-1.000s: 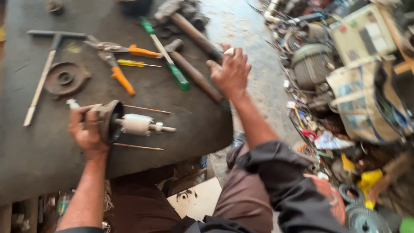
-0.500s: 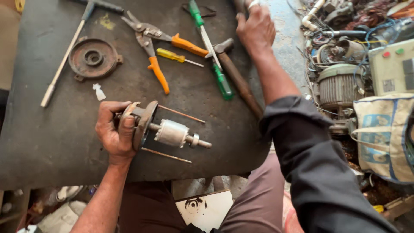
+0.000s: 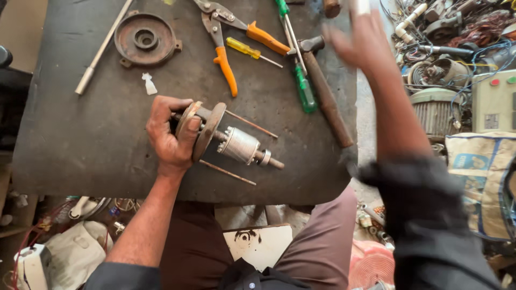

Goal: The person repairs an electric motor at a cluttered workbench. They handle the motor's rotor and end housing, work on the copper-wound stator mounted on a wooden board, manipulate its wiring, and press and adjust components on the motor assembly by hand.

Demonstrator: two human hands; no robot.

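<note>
My left hand grips a small motor rotor assembly: a rusty round end plate on a shaft with a silvery armature, and two long thin bolts sticking out to the right. It rests on the dark metal worktable. My right hand is blurred, raised above the table's far right corner over the wooden-handled hammer. It seems to pinch a small pale thing at the fingertips, too blurred to name.
On the table lie a green-handled screwdriver, a small yellow screwdriver, orange-handled snips, a rusty round motor cover and a long steel socket wrench. Motors, cables and a control box crowd the right side.
My right hand has lifted off the tools at the far edge and swung right and nearer. My left hand keeps hold of the rotor assembly; the view has shifted closer.
</note>
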